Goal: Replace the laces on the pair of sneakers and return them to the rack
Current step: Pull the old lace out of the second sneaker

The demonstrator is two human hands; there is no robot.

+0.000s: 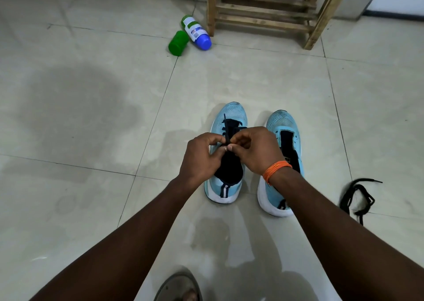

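Both hands, left hand [198, 156] and right hand [255, 150], pinch the dark lace [227, 131] over the left sneaker [226, 181]. If the fingers slip, the lace could slide back out of its hole.

Both bare arms reach forward and down, and they come close together at the hands. The left hand [200, 157] is curled, with its thumb and first finger pinching a dark lace [227, 128]. The right hand [257, 150] is curled too. Its fingertips pinch the same lace, just beside the left thumb. The two thumbs meet tip to tip. The backs of both hands face up. The right wrist wears an orange band [276, 170].
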